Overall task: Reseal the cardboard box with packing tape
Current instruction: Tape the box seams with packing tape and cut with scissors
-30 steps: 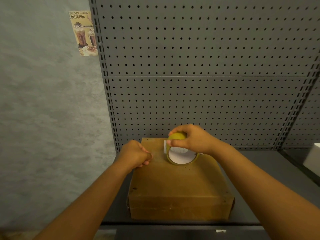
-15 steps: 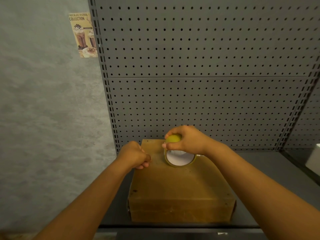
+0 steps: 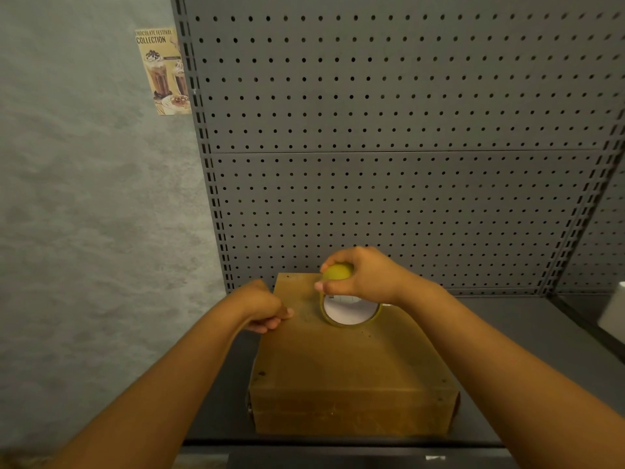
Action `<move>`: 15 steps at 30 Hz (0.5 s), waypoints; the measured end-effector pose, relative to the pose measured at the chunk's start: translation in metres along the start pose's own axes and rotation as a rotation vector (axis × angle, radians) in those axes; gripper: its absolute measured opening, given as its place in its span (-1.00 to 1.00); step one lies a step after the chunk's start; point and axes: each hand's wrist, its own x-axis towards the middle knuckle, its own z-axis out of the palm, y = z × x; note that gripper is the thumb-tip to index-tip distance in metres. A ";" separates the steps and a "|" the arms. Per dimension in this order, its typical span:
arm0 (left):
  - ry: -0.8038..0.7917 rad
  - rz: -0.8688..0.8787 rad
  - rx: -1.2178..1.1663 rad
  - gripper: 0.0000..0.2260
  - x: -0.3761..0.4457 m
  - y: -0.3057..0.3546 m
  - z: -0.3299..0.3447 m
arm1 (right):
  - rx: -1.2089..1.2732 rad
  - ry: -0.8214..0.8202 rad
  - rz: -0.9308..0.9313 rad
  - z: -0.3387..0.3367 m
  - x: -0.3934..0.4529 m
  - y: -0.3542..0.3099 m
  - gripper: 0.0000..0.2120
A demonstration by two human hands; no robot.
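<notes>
A: Where's the box?

B: The box (image 3: 351, 367) sits low in the frame's centre, on a dark shelf (image 3: 527, 350) in front of a pegboard (image 3: 389, 164).

A: And the tape?

B: The tape roll (image 3: 348, 299) stands on edge on the box's far part. The right hand (image 3: 362, 275) grips its top, fingers curled over it.

A: The left hand?

B: The left hand (image 3: 262, 306) is curled at the box's far left edge, fingertips pinched together. Whether it holds a tape end, I cannot tell.

A: Anything else?

B: A poster (image 3: 162, 71) on the wall, upper left.
</notes>
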 end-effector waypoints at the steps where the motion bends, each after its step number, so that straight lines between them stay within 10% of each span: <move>1: 0.039 0.037 0.053 -0.83 0.002 -0.002 0.002 | 0.005 0.001 0.001 0.000 0.000 0.000 -0.66; 5: 0.400 0.411 0.396 -0.87 -0.004 -0.004 0.015 | 0.016 0.015 -0.003 0.001 0.001 0.001 -0.67; 9: 0.200 0.717 0.418 -0.76 -0.019 -0.016 0.030 | 0.021 0.011 -0.007 0.001 0.000 0.000 -0.66; 15: -0.034 0.644 0.640 -0.45 -0.030 -0.039 0.028 | 0.019 -0.005 -0.010 0.003 0.002 -0.002 -0.71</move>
